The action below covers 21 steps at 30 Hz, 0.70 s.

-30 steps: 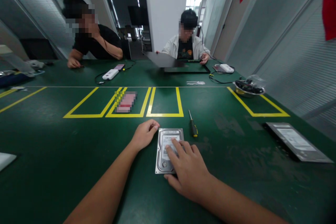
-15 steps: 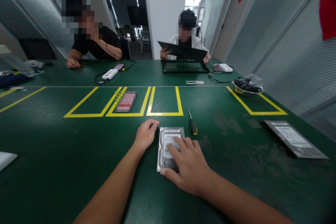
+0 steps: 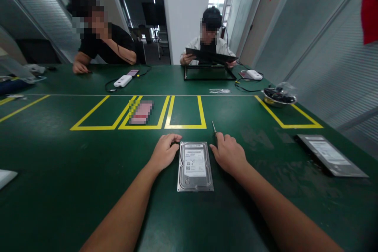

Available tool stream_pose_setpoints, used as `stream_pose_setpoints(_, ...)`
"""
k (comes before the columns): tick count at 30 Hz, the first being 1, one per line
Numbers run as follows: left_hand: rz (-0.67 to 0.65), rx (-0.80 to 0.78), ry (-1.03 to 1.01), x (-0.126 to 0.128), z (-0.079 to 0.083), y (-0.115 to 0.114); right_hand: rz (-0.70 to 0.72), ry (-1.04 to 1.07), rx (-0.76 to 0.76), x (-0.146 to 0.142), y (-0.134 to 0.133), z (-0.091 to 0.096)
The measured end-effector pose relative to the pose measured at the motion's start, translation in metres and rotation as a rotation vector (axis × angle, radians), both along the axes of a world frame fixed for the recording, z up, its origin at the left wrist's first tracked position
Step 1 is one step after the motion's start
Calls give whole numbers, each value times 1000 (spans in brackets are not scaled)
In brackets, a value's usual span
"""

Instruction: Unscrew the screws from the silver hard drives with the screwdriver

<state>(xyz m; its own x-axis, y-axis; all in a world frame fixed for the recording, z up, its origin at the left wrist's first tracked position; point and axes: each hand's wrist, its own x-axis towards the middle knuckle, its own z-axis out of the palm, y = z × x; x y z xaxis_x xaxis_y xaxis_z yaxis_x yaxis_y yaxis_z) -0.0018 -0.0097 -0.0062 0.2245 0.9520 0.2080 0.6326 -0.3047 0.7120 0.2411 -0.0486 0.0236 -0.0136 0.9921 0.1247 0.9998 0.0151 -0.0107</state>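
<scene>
A silver hard drive [image 3: 195, 165] with a white label lies flat on the green table in front of me. My left hand [image 3: 165, 151] rests close by its upper left edge, fingers loosely bent, thumb a little apart, nothing visible in it. To the drive's upper right, my right hand [image 3: 228, 151] has its fingers curled over a screwdriver [image 3: 214, 126]. The metal shaft sticks out past the fingers, pointing away from me, while the handle is hidden beneath the hand.
Yellow tape frames [image 3: 185, 127] mark the table, one holding a blurred pink object [image 3: 142, 112]. At right are a silver flat device [image 3: 330, 155] and a metal bowl of dark parts [image 3: 279, 98]. Opposite, one person holds a dark panel [image 3: 211, 55] over a black frame [image 3: 209, 79]; another sits left.
My right hand has left the hard drive and moved up and right onto the screwdriver. The drive's whole label now shows. Across the table, the person's dark panel has tilted flatter.
</scene>
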Motion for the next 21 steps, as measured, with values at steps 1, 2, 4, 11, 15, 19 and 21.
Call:
stream_pose_setpoints(1, -35, 15, 16, -1, 1, 0, 7, 4, -4, 0, 1, -2)
stream_pose_setpoints(2, -62, 30, 31, -2, 1, -1, 15, 12, -8, 0, 3, -3)
stream_pose_setpoints(4, -88, 50, 55, -3, 3, -2, 14, 50, -8, 1, 6, -4)
stream_pose_setpoints(11, -72, 45, 69, -2, 5, -3, 28, 542, 389, 21, 26, 16)
stream_pose_setpoints(15, -68, 40, 66, -2, 5, -2, 49, 1103, 517, 17, 35, 39)
stream_pose_setpoints(19, -60, 38, 60, -2, 4, -1, 187, 1355, 533, -3, 42, 62)
stream_pose_setpoints(21, -56, 36, 61, -1, 5, -1, 250, 1383, 493, -16, 45, 71)
